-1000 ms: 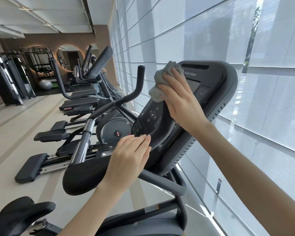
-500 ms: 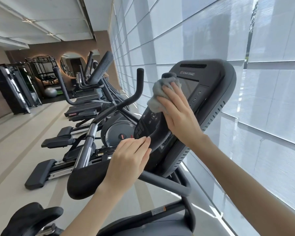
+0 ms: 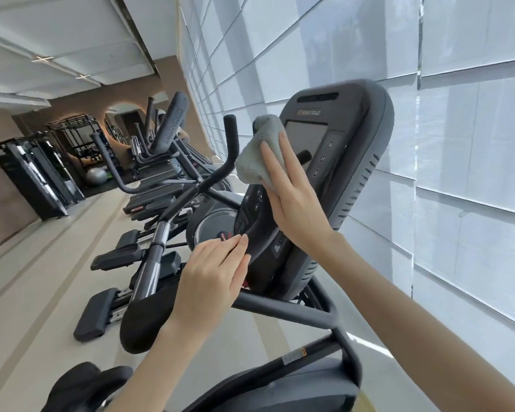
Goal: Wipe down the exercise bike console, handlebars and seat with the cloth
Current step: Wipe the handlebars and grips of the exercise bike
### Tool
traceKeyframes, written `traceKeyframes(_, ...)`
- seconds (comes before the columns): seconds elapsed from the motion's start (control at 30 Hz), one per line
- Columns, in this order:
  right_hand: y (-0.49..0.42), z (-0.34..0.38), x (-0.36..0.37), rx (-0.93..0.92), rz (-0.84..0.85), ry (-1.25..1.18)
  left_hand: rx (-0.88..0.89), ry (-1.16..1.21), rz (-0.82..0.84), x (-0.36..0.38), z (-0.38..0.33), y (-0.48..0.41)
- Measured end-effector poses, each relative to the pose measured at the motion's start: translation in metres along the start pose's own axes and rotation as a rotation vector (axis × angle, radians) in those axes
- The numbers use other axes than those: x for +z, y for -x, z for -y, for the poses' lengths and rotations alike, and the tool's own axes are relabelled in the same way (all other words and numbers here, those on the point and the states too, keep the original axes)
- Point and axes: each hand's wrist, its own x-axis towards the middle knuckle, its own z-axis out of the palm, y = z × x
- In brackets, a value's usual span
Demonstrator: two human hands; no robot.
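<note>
The exercise bike's dark console [image 3: 348,150] stands tilted in the middle of the view, with a screen and round buttons. My right hand [image 3: 295,200] presses a grey cloth [image 3: 257,150] flat against the console's left face, fingers straight. My left hand [image 3: 211,275] rests with straight fingers on the console's lower left edge. A black padded handlebar grip [image 3: 143,325] lies below my left hand, and an upright handlebar [image 3: 231,144] rises to the left of the cloth. The seat is not in view.
A row of similar machines [image 3: 167,162] runs off to the left and back along the blind-covered windows [image 3: 458,144]. Black pedals [image 3: 95,310] stick out over the beige floor. A dark rack [image 3: 39,176] and a grey ball [image 3: 95,175] stand at the far end.
My right hand has slid the cloth a little to the right and down across the console, uncovering more of the screen. My left hand stays on the lower edge. The camera has tilted.
</note>
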Motion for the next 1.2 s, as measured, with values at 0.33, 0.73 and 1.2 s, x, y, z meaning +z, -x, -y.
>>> traceKeyframes(0.33, -0.043, -0.004, -0.013, 0.081, -0.045, -0.127, 0.017, -0.04, 0.045, -0.003, -0.001, -0.002)
traceKeyframes(0.73, -0.024, -0.006, -0.008, 0.14, -0.01, -0.223, 0.019, -0.072, 0.061, -0.007, -0.005, -0.006)
traceKeyframes(1.2, 0.046, 0.007, 0.018, 0.215, -0.019, -0.276, -0.008, -0.023, 0.055, -0.005, -0.003, -0.001)
